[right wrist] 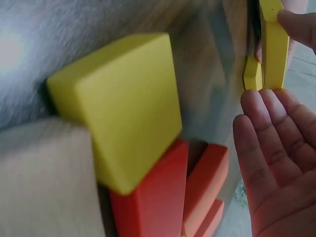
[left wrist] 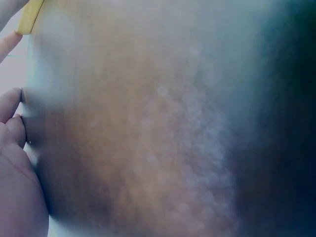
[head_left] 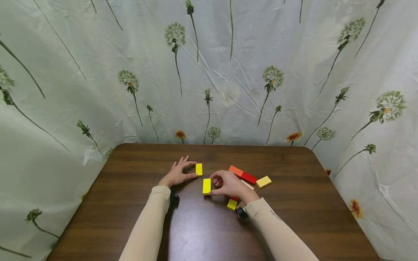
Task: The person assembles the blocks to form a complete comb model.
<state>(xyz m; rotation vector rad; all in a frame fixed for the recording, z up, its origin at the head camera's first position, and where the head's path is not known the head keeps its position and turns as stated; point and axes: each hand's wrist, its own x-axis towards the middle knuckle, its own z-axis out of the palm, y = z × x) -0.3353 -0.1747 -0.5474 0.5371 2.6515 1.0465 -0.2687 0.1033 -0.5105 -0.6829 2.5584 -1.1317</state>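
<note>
My left hand is left of a yellow block, pinching its two ends between thumb and index finger. In the left wrist view, part of that yellow block shows at the top left corner, a fingertip against its end. My right hand pinches another yellow block by its ends, thumb on the near end and fingertips on the far one. The right wrist view shows this held block overlapping the left hand's yellow block behind it.
Right of the hands lie an orange block, a red block, a pale yellow block and a small yellow block. Other blocks are partly hidden under the right hand. A floral curtain hangs behind the wooden table.
</note>
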